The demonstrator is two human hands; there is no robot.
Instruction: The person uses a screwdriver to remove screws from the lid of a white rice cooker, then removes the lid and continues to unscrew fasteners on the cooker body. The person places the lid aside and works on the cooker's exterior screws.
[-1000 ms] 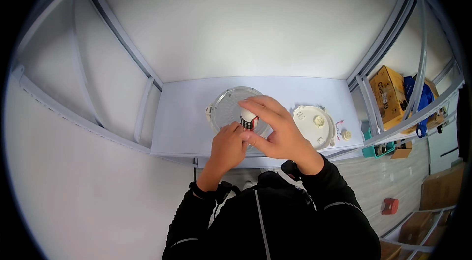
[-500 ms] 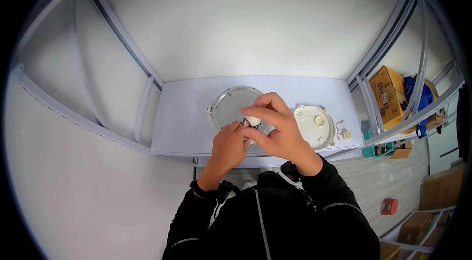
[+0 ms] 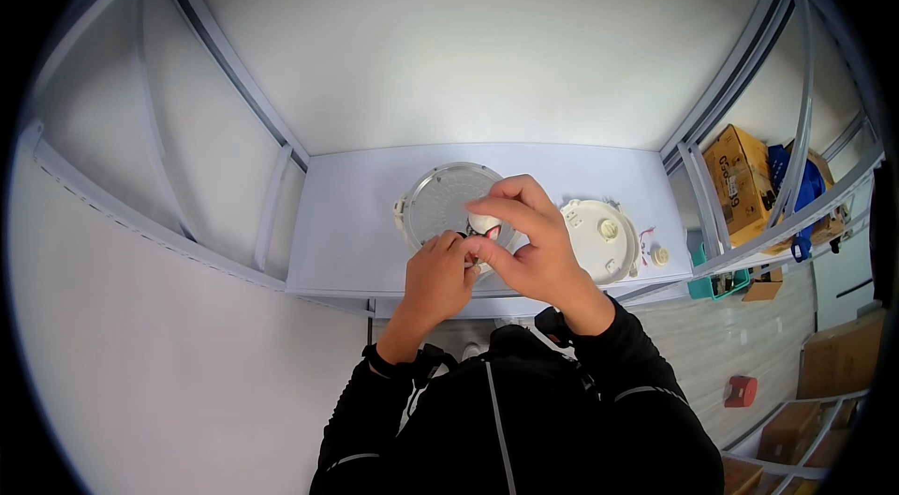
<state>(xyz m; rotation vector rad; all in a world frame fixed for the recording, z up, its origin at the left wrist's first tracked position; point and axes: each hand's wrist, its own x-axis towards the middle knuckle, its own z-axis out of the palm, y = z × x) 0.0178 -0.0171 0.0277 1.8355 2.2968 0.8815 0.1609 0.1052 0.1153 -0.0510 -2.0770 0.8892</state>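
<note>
Between my hands is a small white rounded piece (image 3: 484, 223) with red and dark markings on its side; its exact kind is hard to make out. My right hand (image 3: 541, 247) is curved round it, with the fingers over the top and the thumb at the near side. My left hand (image 3: 436, 272) is closed at its lower left, and its fingertips are partly hidden. Beneath them lies a large round translucent cover (image 3: 435, 200) with a pale rim clip. To the right is a round cream-white base (image 3: 588, 247) with a raised socket-like part.
Right of the base, thin reddish wires (image 3: 644, 238) and a small cream round part (image 3: 660, 256) lie on the white table (image 3: 351, 214). Metal frame posts flank the table. A cardboard box (image 3: 738, 181), a teal bin (image 3: 702, 288) and a red stool (image 3: 741, 392) are at the right.
The white piece has turned in my fingers, so more red and white shows on its near side. Both hands stay nearly in place.
</note>
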